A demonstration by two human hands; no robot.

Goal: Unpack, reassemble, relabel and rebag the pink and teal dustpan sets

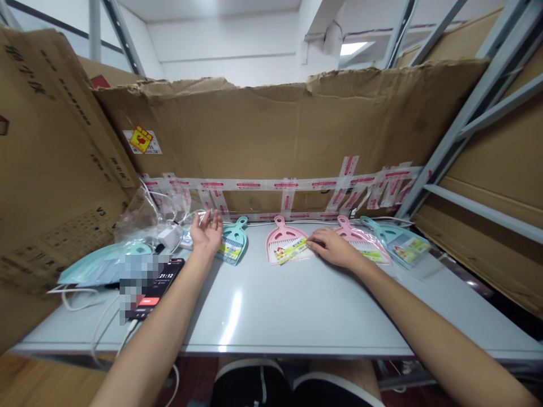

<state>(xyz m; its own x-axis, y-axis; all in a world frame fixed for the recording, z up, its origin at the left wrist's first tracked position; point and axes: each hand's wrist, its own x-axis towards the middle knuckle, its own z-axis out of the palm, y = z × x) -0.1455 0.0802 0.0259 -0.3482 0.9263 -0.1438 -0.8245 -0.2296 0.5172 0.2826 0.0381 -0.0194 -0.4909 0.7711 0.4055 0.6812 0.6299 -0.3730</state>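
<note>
My right hand [334,247] has its fingertips closed on the right end of a yellow-green label card [291,250]. The card lies slanted across a pink dustpan [280,230] with a white-bristled brush. Partly behind this hand is a second pink dustpan [344,224] in clear wrap. My left hand [207,230] is palm up with its fingers loosely apart and nothing in it. Just right of it lies a teal dustpan [235,234] with a similar label, partly hidden by the hand. At the far right is another wrapped teal dustpan [396,240].
A black phone [160,288] with a cable lies beside my left forearm. Further left are another wrapped teal dustpan [102,263], a white plug [169,236] and loose cords. Tall cardboard [254,130] walls the grey table [271,316]; metal rack posts [441,141] stand at right.
</note>
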